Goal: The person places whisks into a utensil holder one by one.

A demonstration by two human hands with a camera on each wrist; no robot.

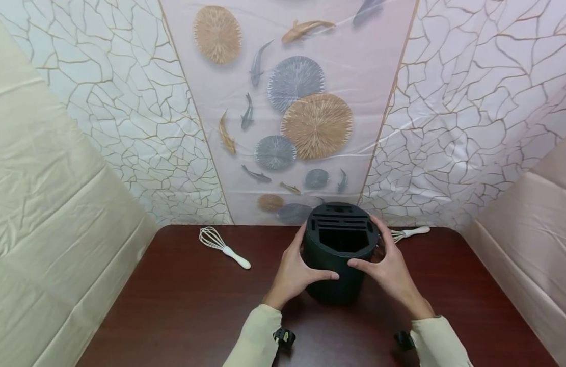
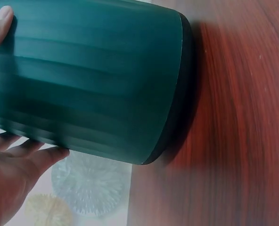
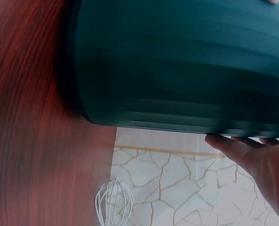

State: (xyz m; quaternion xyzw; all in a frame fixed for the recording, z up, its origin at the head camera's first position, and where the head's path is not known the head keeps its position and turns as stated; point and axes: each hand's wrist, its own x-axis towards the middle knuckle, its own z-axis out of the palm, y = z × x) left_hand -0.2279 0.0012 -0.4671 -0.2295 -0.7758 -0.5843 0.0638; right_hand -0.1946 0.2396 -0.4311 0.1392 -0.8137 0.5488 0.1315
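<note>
Container point(image 1: 329, 261) lower centre of frame, between left hand point(image 1: 294, 270) and right hand point(image 1: 389, 267). On table point(image 1: 182, 316): whisk point(image 1: 227, 250) centre-left, second whisk point(image 1: 414, 231) centre-right.

Long sleeves are worn on both arms, in pale cream cloth with a faint green cast. Soft folds are seen along the left sleeve point(image 1: 254, 337); the right sleeve point(image 1: 440, 342) is matched in colour, its edge slightly puckered at the wrist. At the inner side of the left cuff a compact black device point(image 1: 284, 336) is worn, marked by a small yellow-green patch. A second dark unit point(image 1: 404, 340) is worn beside the right cuff; its detail is lost in shadow. Fingers point(image 1: 326, 276) are left uncovered to the tips.
</note>
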